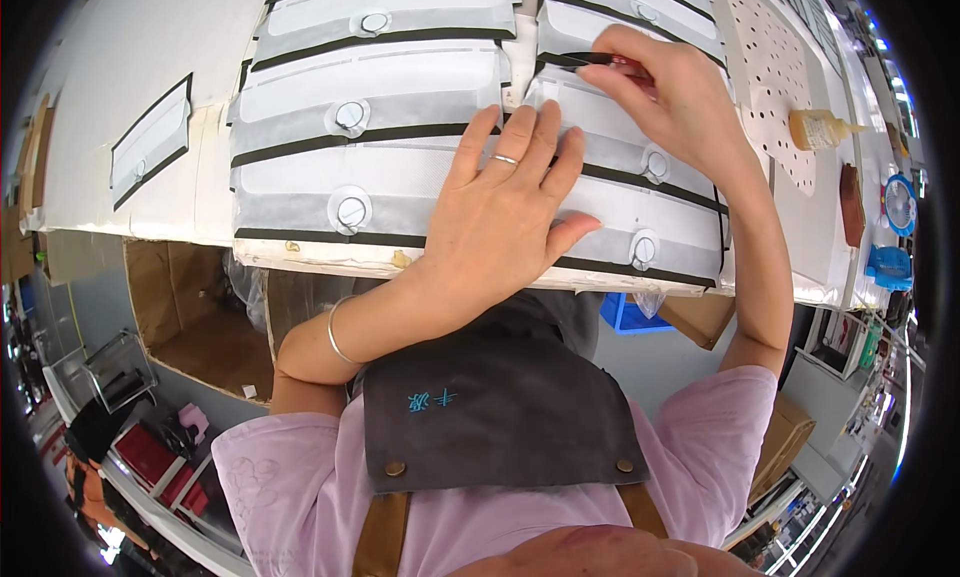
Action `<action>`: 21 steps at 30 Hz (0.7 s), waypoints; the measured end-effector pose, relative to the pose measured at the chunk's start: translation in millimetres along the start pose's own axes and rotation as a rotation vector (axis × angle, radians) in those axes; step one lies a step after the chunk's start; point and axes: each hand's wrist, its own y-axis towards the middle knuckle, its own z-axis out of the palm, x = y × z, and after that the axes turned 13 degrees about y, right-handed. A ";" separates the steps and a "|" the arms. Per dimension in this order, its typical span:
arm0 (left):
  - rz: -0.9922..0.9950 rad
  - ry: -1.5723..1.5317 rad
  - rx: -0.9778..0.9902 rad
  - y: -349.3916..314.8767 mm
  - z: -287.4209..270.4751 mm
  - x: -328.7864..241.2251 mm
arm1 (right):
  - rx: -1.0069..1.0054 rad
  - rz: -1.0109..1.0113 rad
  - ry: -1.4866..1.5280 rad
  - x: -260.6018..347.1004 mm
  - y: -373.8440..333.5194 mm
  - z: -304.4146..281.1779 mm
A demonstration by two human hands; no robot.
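My left hand lies spread on the white panels, its fingertips between the two columns. A ring and a bangle are on this hand and wrist. My right hand is closed on a slim black-and-red tool, whose dark end points left over the edge of a panel in the right column; its exact kind is partly hidden by my fingers. The white panels have black edge strips and lie in overlapping rows. Each visible round grey button-like disc sits near a panel's lower edge.
A loose white panel lies at the left of the table. At the right are a perforated board, a yellowish bottle with a nozzle and a blue round object. A cardboard box and a blue crate sit below the table's front edge.
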 end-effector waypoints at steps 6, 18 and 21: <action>-0.004 -0.033 0.031 1.8 -0.9 0.4 | 0.101 0.007 -0.055 -4.0 16.2 7.6; 0.024 -0.029 0.021 2.2 -2.6 2.3 | 0.147 0.009 -0.042 -7.7 23.5 10.8; 0.016 -0.025 0.027 1.6 -2.2 1.7 | 0.178 0.023 -0.014 -10.1 26.5 10.0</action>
